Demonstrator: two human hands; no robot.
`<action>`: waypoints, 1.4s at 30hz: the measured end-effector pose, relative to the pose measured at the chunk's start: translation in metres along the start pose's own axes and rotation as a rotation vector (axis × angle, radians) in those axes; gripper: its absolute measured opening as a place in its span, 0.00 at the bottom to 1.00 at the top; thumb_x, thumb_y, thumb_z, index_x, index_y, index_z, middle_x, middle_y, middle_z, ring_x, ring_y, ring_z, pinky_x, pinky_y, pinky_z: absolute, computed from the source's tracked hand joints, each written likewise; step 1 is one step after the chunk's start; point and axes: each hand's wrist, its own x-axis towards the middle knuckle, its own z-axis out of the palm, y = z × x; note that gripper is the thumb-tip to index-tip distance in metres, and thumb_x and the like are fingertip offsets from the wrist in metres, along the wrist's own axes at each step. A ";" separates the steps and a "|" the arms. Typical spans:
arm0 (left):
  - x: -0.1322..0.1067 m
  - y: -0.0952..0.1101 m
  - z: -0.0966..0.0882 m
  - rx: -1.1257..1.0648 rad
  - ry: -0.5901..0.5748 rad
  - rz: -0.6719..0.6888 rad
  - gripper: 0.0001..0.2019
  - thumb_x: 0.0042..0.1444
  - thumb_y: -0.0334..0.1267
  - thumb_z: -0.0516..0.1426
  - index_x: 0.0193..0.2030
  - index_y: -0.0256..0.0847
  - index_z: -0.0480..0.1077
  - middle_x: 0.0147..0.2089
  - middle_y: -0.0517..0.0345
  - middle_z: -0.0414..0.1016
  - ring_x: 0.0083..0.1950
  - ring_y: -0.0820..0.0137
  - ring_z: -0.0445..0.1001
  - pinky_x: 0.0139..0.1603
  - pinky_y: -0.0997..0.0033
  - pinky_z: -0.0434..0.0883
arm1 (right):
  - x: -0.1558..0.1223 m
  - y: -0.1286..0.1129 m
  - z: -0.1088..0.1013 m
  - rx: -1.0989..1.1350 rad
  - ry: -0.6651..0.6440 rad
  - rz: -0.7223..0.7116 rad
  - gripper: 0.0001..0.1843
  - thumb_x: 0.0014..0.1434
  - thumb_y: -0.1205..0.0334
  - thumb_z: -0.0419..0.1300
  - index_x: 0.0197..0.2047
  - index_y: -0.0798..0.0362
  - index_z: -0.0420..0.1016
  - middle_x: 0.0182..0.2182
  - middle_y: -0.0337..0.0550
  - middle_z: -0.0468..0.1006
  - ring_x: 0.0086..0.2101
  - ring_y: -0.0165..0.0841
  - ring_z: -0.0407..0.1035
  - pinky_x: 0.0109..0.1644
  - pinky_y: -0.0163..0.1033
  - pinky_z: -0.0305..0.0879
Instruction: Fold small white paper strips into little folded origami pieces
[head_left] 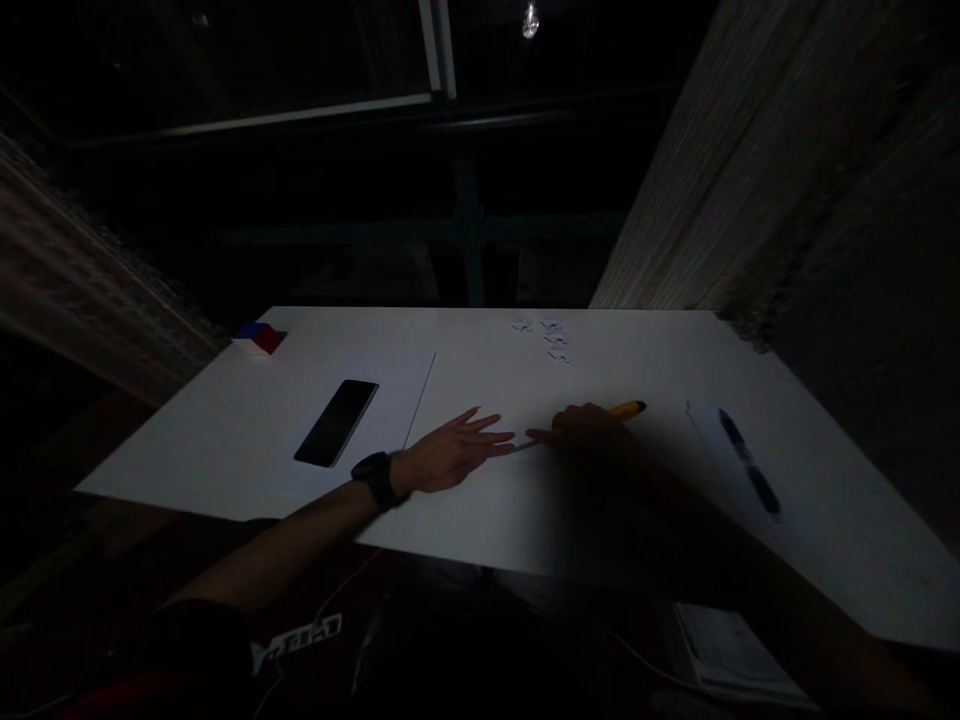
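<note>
My right hand [589, 428] is closed around a screwdriver [627, 410] with a yellow handle and a black end. A thin pale shaft points left from under my fingers. My left hand [454, 452], with a dark watch [377, 477] on the wrist, lies palm down over the white table [480, 530], fingers spread. Its fingertips are beside the shaft's tip; whether they touch it I cannot tell. Several small pale pieces with dark outlines [556, 340] lie farther back. Much of my right hand is in shadow.
A black phone [337, 422] lies on a white sheet [397, 400] at left. A blue, red and white block [259, 338] stands at the far left corner. A long dark object [750, 462] rests on paper [709, 440] at right. Curtains [675, 180] hang beyond the table.
</note>
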 end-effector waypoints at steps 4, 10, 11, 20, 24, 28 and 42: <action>-0.001 -0.001 0.001 0.013 -0.003 0.025 0.23 0.61 0.36 0.40 0.63 0.49 0.46 0.65 0.64 0.49 0.67 0.66 0.36 0.64 0.51 0.37 | -0.001 -0.002 0.003 -0.001 0.033 -0.005 0.21 0.60 0.67 0.48 0.56 0.46 0.62 0.35 0.46 0.71 0.32 0.33 0.60 0.34 0.38 0.48; -0.002 0.000 0.000 -0.006 -0.001 0.029 0.22 0.61 0.38 0.40 0.63 0.48 0.47 0.65 0.62 0.49 0.67 0.65 0.36 0.64 0.50 0.37 | 0.001 -0.004 0.008 0.002 0.047 -0.024 0.20 0.59 0.68 0.50 0.55 0.47 0.64 0.34 0.46 0.71 0.31 0.32 0.60 0.34 0.38 0.48; -0.002 0.000 0.000 -0.003 -0.001 0.031 0.22 0.61 0.38 0.40 0.63 0.47 0.47 0.65 0.62 0.49 0.67 0.65 0.36 0.64 0.50 0.37 | 0.001 -0.004 0.009 -0.004 0.044 -0.027 0.20 0.59 0.68 0.50 0.55 0.47 0.64 0.34 0.46 0.71 0.31 0.32 0.60 0.33 0.38 0.47; -0.001 -0.002 0.002 0.027 -0.005 0.042 0.23 0.60 0.36 0.40 0.63 0.48 0.46 0.65 0.63 0.48 0.67 0.66 0.35 0.64 0.49 0.38 | 0.003 -0.004 0.006 -0.020 0.034 -0.021 0.19 0.58 0.69 0.51 0.53 0.47 0.65 0.33 0.45 0.71 0.30 0.32 0.59 0.33 0.38 0.47; -0.001 -0.001 0.001 0.036 -0.015 0.039 0.23 0.60 0.36 0.40 0.63 0.48 0.46 0.66 0.63 0.48 0.67 0.66 0.35 0.64 0.49 0.37 | 0.003 -0.007 -0.001 -0.033 0.013 -0.025 0.19 0.59 0.70 0.50 0.53 0.48 0.66 0.33 0.46 0.71 0.31 0.33 0.60 0.33 0.38 0.47; -0.001 0.000 0.000 0.025 -0.019 0.037 0.23 0.60 0.36 0.40 0.63 0.49 0.46 0.66 0.64 0.47 0.67 0.65 0.36 0.64 0.50 0.37 | 0.004 -0.009 -0.003 -0.054 0.000 -0.021 0.19 0.59 0.71 0.49 0.52 0.50 0.66 0.33 0.47 0.71 0.31 0.33 0.59 0.33 0.38 0.47; 0.000 0.000 0.000 -0.022 0.003 0.046 0.23 0.60 0.36 0.40 0.63 0.49 0.48 0.65 0.63 0.49 0.67 0.64 0.37 0.64 0.49 0.37 | 0.002 -0.005 0.004 -0.061 0.072 -0.051 0.15 0.60 0.68 0.50 0.49 0.50 0.68 0.31 0.45 0.71 0.31 0.33 0.59 0.33 0.39 0.46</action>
